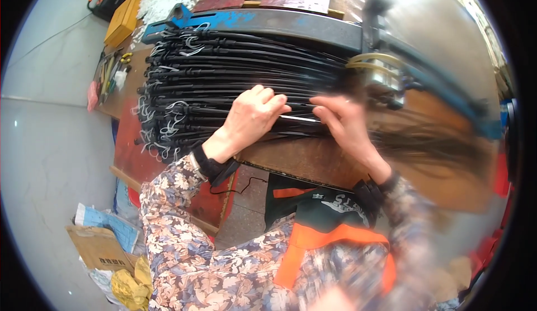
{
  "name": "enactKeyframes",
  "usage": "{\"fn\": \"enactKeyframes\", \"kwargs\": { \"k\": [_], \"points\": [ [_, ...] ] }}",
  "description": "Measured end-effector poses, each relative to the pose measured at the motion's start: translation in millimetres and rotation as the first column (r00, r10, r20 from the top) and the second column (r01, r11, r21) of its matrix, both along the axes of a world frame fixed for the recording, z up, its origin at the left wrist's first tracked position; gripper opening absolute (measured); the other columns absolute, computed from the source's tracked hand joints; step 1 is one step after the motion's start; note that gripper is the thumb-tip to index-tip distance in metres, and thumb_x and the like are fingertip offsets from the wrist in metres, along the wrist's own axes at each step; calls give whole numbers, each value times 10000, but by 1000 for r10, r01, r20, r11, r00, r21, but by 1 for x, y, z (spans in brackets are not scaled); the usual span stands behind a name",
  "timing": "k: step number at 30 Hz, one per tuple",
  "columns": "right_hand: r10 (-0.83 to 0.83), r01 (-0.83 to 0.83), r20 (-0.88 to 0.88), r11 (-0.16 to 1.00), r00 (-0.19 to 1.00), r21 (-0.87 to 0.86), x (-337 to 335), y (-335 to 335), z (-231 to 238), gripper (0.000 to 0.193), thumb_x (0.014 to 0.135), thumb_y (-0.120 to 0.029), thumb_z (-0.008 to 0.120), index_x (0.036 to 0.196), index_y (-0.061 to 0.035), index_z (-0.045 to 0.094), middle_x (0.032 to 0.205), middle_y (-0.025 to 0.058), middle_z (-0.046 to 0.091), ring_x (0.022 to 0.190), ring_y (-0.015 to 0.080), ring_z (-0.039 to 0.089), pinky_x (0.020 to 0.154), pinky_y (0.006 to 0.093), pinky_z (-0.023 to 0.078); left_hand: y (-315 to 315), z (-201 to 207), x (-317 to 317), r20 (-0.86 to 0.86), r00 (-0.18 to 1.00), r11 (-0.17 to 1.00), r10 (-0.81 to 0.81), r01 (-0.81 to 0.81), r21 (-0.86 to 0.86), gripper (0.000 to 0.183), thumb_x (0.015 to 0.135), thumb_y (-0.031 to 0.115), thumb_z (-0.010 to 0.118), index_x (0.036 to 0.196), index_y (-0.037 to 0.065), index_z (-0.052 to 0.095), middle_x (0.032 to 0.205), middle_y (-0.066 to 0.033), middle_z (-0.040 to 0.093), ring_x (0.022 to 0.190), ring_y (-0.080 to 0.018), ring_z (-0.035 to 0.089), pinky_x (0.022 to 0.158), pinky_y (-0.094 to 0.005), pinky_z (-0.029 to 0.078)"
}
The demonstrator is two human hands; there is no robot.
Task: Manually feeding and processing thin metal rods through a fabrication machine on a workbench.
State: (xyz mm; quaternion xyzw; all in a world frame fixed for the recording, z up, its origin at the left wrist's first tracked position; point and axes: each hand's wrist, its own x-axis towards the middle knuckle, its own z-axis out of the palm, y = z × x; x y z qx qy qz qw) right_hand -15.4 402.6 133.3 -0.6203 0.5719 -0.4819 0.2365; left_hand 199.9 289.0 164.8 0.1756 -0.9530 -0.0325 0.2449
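Observation:
A thick row of black cables [224, 76] lies side by side across the table, with thin pale loops [174, 112] hanging at their left ends. Over the near side of this row, my left hand [251, 115] is closed, its thumb and fingers pressed together on a thin black cable [299, 104]. My right hand [347, 122] pinches the same cable a short way to the right, fingertips facing the left hand. Just below that stretch shows a white strip [299, 119]; whether it is part of the cable I cannot tell.
Behind the cables runs a blue metal beam [251, 23]. A blurred metal fixture [386, 79] stands right of my right hand. Hand tools [112, 70] lie at the table's left corner, near a yellow box [123, 20]. Cardboard [100, 246] lies at lower left.

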Motion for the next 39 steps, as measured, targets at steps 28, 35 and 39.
{"fn": "enactKeyframes", "kwargs": {
  "k": [28,35,39],
  "points": [
    [-515,395,-389,849,763,-351,-96,100,9,636,863,-254,768,1428,-87,529,731,112,660,496,246,599,505,341,503,43,59,-130,207,914,883,-348,394,-255,566,804,30,641,1363,104,589,787,-64,489,718,-229,546,626,-362,466],
    [-649,548,-426,761,631,-348,-144,109,-8,583,878,-244,761,1409,-121,555,732,110,662,508,200,590,496,329,506,-2,91,-138,240,916,883,-322,382,-271,471,803,4,600,1273,37,592,827,-72,560,769,-261,548,702,-382,470],
    [-598,416,-357,779,718,-469,-147,106,9,577,859,-206,776,1384,-79,571,866,106,721,578,195,628,521,338,510,37,105,-150,255,886,851,-388,450,-269,443,785,15,610,1225,63,635,801,-65,531,734,-244,543,661,-367,476]
  ]
}}
